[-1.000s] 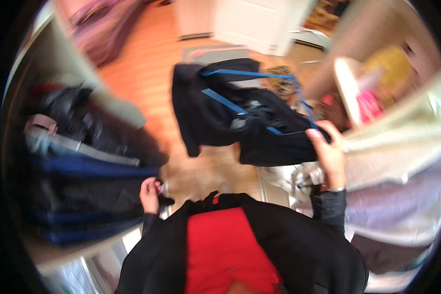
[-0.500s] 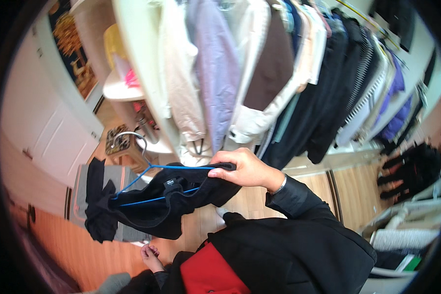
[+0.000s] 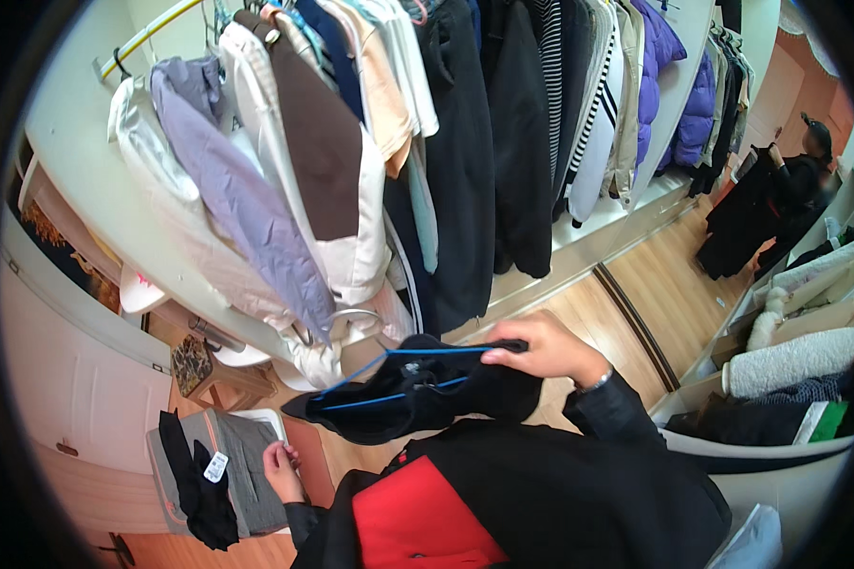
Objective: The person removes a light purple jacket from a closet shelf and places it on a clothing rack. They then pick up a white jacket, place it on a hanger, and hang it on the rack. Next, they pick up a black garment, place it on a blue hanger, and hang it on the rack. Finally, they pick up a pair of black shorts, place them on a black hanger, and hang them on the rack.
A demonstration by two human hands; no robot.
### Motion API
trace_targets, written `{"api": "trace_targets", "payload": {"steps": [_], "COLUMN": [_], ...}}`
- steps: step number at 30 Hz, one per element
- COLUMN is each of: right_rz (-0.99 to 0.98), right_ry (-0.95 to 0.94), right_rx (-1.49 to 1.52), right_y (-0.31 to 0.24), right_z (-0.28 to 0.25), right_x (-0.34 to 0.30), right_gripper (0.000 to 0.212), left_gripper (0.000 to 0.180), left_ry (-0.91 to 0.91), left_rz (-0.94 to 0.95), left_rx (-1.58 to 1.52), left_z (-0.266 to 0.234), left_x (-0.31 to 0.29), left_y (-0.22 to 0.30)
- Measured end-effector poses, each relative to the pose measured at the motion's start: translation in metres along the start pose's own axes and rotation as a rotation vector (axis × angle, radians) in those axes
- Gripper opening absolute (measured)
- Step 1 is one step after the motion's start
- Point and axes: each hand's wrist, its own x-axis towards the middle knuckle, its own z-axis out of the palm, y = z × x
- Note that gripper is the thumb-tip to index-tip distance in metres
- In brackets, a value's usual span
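Note:
My right hand (image 3: 548, 352) is closed on the near-right end of a black garment (image 3: 370, 424) and of the blue hanger (image 3: 380, 399) inside it, thumb on top. The garment hangs in front of me with its opening facing up and a label showing inside; its exact kind is unclear. The hanger's pale hook (image 3: 361, 316) sticks out towards the rack. Low on the left, my left hand (image 3: 283, 471) is closed, fingers curled, apart from the garment and beside a grey fabric box (image 3: 256, 465). Across that box lies a black cloth piece (image 3: 204, 488) with a white tag.
Ahead, a closet rail (image 3: 152, 36) carries several coats and shirts. A patterned stool (image 3: 192, 365) stands at the left, near a white door (image 3: 85, 398). Rolled textiles (image 3: 797, 360) fill a shelf at the right. Farther right, a person (image 3: 778, 204) in black holds dark clothing.
The view has swung right and up, bringing the person and more of the rack into sight. My right hand has carried the hanger and garment away from the grey box, uncovering the black cloth there.

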Motion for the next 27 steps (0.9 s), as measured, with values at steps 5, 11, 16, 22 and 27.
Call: {"api": "trace_targets", "payload": {"steps": [5,11,16,22,27], "right_rz": [0.15,0.182,0.207,0.227,0.218], "right_ry": [0.015,0.092,0.21,0.277,0.333], "right_rx": [-0.021,-0.075,-0.089,-0.131,-0.151], "right_y": [0.027,0.063,0.089,0.094,0.085], "right_z": [-0.058,-0.113,-0.142,-0.164,-0.182], "right_x": [-0.027,-0.051,-0.073,-0.089,-0.086], "right_gripper": [0.022,0.019,0.02,0.019,0.02], "left_gripper": [0.012,0.014,0.014,0.027,0.037], "left_ry": [-0.259,-0.625,-0.873,-0.876,-0.747], "left_rz": [0.175,0.381,0.632,1.006,0.638], "left_rx": [-0.018,0.056,0.199,0.244,0.189], "left_z": [0.111,0.273,0.384,0.5,0.55], "left_x": [0.047,0.058,0.049,0.086,0.126], "left_y": [0.066,0.164,0.231,0.297,0.333]}}
